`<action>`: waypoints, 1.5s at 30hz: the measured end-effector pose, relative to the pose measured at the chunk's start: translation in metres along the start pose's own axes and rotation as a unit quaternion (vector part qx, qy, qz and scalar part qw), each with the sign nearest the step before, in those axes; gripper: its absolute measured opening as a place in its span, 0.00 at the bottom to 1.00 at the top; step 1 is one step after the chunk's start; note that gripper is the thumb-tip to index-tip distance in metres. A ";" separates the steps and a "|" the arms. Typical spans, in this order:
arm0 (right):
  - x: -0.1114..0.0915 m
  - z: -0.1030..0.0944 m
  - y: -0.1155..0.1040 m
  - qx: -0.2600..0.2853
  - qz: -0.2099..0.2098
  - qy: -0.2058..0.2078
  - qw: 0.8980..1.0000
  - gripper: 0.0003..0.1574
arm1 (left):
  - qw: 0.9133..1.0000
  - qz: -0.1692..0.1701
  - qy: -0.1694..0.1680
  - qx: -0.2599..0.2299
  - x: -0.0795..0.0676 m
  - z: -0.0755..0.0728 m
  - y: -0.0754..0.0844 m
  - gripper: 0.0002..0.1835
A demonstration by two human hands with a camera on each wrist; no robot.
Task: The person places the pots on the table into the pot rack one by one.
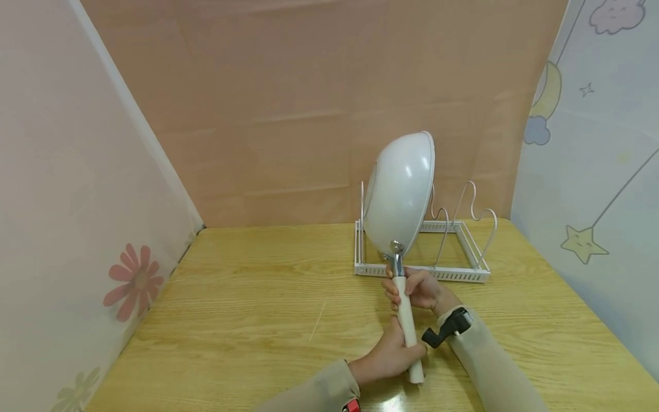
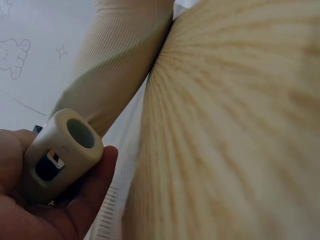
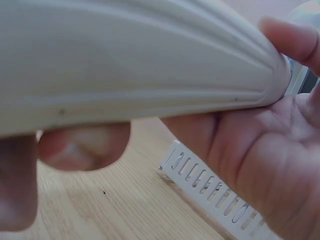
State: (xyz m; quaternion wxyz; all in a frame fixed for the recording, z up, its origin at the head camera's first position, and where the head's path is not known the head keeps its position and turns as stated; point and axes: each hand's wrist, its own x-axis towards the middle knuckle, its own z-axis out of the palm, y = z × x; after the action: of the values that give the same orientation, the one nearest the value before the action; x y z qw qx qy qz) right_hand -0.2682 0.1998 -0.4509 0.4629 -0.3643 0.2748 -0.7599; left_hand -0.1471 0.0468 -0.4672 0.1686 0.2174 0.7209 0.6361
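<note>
A white wok (image 1: 399, 189) stands on edge at the left part of a white wire rack (image 1: 453, 276), its rounded outside facing left. Its cream handle (image 1: 407, 320) slants down toward me from a metal joint. My left hand (image 1: 388, 355) grips the handle near its lower end; in the left wrist view the handle's hollow end (image 2: 62, 155) shows between thumb and fingers. Higher up, my right hand (image 1: 424, 290) holds the handle just below the joint. Close up in the right wrist view, the ribbed handle (image 3: 135, 65) lies across the fingers. Whether the wok rests on the rack is hidden.
Curved wire dividers (image 1: 486, 220) rise from the rack's right part. The wood-grain table (image 1: 247, 309) extends left and in front of the rack. A brown backdrop (image 1: 268, 114) stands behind, with a patterned panel (image 1: 602, 171) on the right.
</note>
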 end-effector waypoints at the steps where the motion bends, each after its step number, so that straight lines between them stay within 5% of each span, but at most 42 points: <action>1: 0.000 0.000 0.000 -0.001 0.000 -0.003 1.000 0.26 | 1.000 0.001 -0.003 0.000 0.000 0.000 0.000 0.22; 31: -0.003 0.000 0.009 -0.021 0.003 -0.007 1.000 0.29 | 0.998 -0.043 -0.037 0.018 -0.004 -0.003 -0.008 0.24; 45: -0.004 -0.001 0.009 -0.028 0.004 -0.011 1.000 0.27 | 0.992 -0.104 -0.070 0.007 -0.006 -0.007 0.000 0.27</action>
State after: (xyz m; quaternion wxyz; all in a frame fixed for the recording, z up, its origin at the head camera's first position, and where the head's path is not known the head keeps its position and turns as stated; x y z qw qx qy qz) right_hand -0.2636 0.2000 -0.4593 0.4583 -0.3843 0.2922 -0.7463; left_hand -0.1460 0.0380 -0.4665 0.2825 0.1870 0.7301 0.5935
